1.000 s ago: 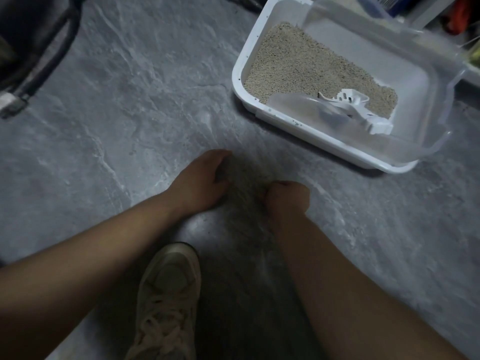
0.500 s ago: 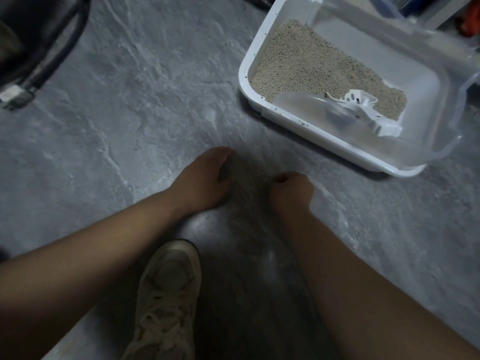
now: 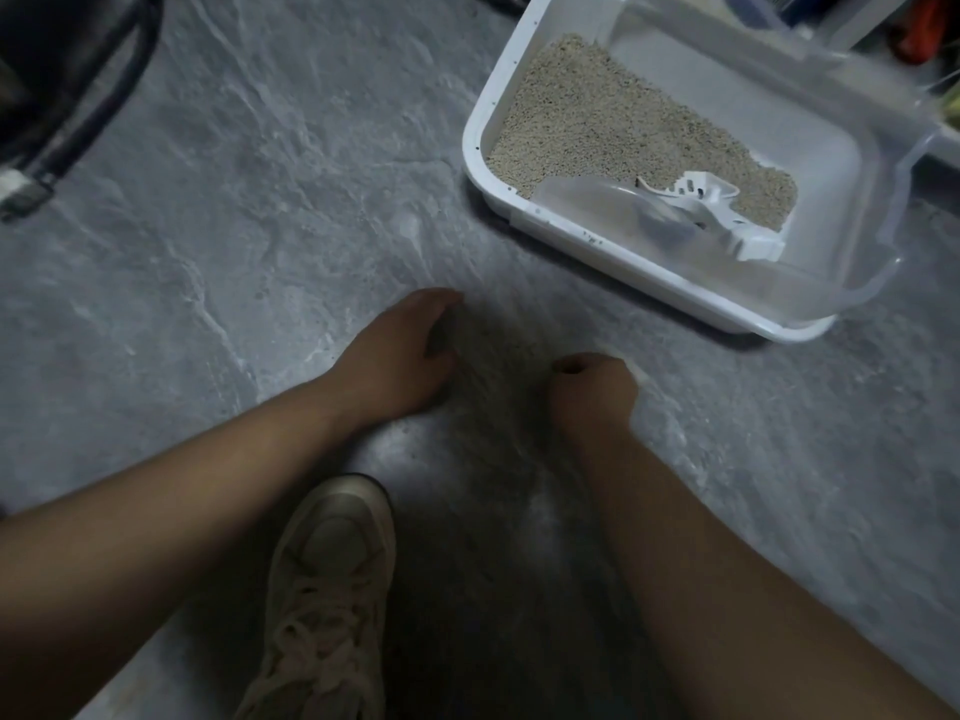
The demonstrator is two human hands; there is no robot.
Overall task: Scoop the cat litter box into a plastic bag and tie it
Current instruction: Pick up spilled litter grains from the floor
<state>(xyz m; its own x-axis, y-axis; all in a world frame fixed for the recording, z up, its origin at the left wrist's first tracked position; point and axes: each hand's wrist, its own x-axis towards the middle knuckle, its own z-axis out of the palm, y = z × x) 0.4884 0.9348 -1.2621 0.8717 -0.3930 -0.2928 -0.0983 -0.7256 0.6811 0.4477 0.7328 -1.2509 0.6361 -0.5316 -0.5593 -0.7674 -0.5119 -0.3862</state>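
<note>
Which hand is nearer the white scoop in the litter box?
Right. The right hand is on the floor below and left of the scoop, short of the litter box. The left hand is farther left, also on the floor.

Bare grey floor (image 3: 218,210) stretches open to the left and far side. To the far right, a white litter box (image 3: 613,257) blocks the way, its clear raised rim (image 3: 883,236) walling the right end, a white scoop (image 3: 727,220) inside. A beige shoe (image 3: 327,589) occupies the near centre. Dark cables (image 3: 93,111) cross the far left corner.
</note>
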